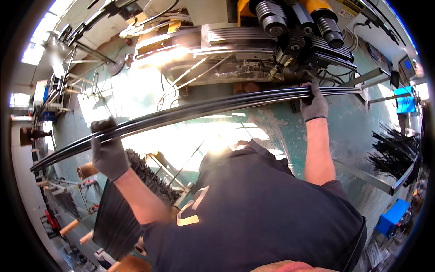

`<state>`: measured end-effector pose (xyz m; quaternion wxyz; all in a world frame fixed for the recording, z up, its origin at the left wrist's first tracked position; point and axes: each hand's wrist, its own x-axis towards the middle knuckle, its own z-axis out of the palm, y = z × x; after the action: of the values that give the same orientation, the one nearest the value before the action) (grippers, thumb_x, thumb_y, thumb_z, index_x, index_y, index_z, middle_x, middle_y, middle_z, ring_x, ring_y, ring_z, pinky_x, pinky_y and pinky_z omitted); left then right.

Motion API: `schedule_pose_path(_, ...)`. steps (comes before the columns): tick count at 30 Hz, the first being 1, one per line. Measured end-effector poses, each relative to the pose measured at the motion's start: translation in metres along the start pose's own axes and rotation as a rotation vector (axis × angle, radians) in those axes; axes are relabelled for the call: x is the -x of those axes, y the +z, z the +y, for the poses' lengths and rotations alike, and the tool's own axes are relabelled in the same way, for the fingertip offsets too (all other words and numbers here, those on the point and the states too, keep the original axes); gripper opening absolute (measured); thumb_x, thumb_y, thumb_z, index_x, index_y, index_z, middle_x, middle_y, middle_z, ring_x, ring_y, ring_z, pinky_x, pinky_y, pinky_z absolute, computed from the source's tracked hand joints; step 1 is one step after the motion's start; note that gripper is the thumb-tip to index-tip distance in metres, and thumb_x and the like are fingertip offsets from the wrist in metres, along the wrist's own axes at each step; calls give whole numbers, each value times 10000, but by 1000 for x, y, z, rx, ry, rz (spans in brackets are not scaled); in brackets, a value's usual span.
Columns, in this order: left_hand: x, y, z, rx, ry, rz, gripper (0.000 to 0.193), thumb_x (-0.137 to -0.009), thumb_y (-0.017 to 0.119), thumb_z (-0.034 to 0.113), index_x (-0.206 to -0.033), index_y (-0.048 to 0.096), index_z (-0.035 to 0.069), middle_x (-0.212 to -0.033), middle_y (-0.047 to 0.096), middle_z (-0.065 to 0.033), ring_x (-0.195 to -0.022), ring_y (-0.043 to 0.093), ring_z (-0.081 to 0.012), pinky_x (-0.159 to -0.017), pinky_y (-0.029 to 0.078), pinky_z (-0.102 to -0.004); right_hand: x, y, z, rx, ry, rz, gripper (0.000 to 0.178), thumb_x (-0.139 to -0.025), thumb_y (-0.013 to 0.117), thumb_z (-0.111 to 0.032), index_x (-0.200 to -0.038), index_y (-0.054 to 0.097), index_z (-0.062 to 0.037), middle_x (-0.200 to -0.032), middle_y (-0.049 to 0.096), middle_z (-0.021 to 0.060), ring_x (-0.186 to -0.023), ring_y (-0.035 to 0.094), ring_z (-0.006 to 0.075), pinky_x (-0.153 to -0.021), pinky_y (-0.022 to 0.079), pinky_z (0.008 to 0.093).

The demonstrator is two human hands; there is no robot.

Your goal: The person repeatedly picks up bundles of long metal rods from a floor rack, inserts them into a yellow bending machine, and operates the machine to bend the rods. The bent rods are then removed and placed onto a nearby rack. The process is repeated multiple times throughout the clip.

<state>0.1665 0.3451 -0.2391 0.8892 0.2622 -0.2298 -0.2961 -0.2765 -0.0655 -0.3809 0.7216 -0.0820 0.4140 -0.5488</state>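
Observation:
A bundle of long, thin black strips (204, 109) stretches across in front of me, slanting from lower left to upper right. My left hand (110, 156), in a dark grey glove, is closed around the bundle toward its left end. Farther along, my right hand (314, 106), gloved in grey too, grips the strips near their right end. The bundle hangs in the air between both hands and bows slightly. Whether the pieces are solid or hollow I cannot tell.
Beyond the bundle stands a metal machine (244, 41) with ribbed cylinders and orange housings. At the right, black strips (394, 152) lie piled by a metal frame, near a blue box (393, 218). Many dark strips (115, 222) lean low at the left, beside cardboard tubes (86, 170).

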Motion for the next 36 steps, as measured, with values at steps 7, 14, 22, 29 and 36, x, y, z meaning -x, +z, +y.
schedule_pose_path(7,-86,-85,-18,-9,-138,128,303,-1027,561,117,-1279,602,-47,-1212,682,-182,-1178,641,-314,-1163,425,-511,-28,35,-22,-80,-72,-115,286,-1073,530,-201,-1201,595,46,-1118,686,144,-1086,668,298,-971,568,451)
schedule_pose_path(14,-165,-111,-89,-97,-246,432,298,-1081,519,229,-1086,627,-49,-1032,697,-203,-1013,675,-338,-997,548,-474,-42,110,6,59,-349,38,350,-1028,634,-195,-1290,597,35,-1243,672,135,-1115,656,308,-971,543,433)
schedule_pose_path(22,-249,-122,-147,-108,-331,423,325,-1083,521,232,-1074,615,-79,-1038,688,-223,-1008,674,-320,-975,572,-442,-86,148,9,-29,-374,-11,412,-951,706,-233,-1315,643,-51,-1242,689,89,-1096,666,265,-931,544,411)
schedule_pose_path(29,-285,-65,-209,-110,-414,331,229,-1021,618,110,-1231,595,22,-1053,691,-113,-1020,677,-278,-986,578,-462,-93,164,11,-149,-227,-57,179,-978,609,-241,-1061,694,-108,-965,698,82,-822,666,232,-729,546,366)
schedule_pose_path(36,-263,-95,-284,-1154,-127,-256,507,-800,609,-72,-1296,632,29,-1223,666,-138,-1069,642,-200,-918,509,-305,-137,149,19,33,-297,74,194,-980,603,-270,-965,685,-95,-739,614,44,-545,555,187,-525,454,330)
